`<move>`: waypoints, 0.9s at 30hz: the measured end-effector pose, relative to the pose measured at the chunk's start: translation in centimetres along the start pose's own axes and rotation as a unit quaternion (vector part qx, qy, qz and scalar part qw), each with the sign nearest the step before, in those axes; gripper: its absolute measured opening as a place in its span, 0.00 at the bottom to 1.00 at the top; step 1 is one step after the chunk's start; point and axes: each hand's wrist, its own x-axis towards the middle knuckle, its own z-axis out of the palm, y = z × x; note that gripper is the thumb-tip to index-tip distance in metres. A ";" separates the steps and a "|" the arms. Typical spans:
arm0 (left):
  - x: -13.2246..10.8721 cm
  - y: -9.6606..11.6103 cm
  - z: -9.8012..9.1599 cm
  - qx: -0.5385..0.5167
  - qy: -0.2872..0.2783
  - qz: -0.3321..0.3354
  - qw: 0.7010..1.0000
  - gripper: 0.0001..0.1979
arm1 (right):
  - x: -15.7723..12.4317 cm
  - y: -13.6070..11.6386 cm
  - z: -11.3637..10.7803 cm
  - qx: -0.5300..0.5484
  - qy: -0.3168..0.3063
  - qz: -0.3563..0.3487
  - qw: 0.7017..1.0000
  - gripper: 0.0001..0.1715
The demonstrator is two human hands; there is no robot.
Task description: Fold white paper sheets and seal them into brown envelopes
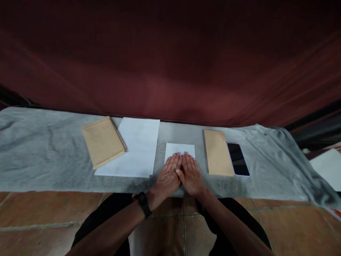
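A small white sheet of paper (180,147), which looks folded, lies on the grey cloth in front of me. My left hand (169,174) rests flat on its near part, fingers stretched forward. Beside it my right hand (191,175) also lies flat on the paper, its thumb touching the left hand. The palms hide the near edge of the paper. Left of my hands are larger white sheets (138,145), with a stack of brown envelopes (103,140) overlapping their left side. To the right lies another brown envelope (218,153).
A phone (238,159) with a dark screen lies against the right envelope. The grey cloth (53,153) covers a long narrow surface, backed by a dark red curtain-like hanging (160,71). Below is a tiled floor (48,213); something white (327,169) shows at far right.
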 end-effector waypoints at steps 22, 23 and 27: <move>-0.5 -0.1 -2.2 -0.008 -0.008 -0.108 0.994 0.41 | -1.6 2.3 -0.5 -0.066 0.021 -0.012 0.998 0.44; -0.5 -0.1 -2.1 -0.008 -0.007 -0.108 0.994 0.41 | -1.5 2.3 -0.6 -0.064 0.022 -0.002 0.998 0.44; -0.3 -0.2 -1.9 -0.015 0.000 -0.081 0.997 0.40 | -0.4 2.6 -1.4 -0.038 0.026 0.037 0.998 0.40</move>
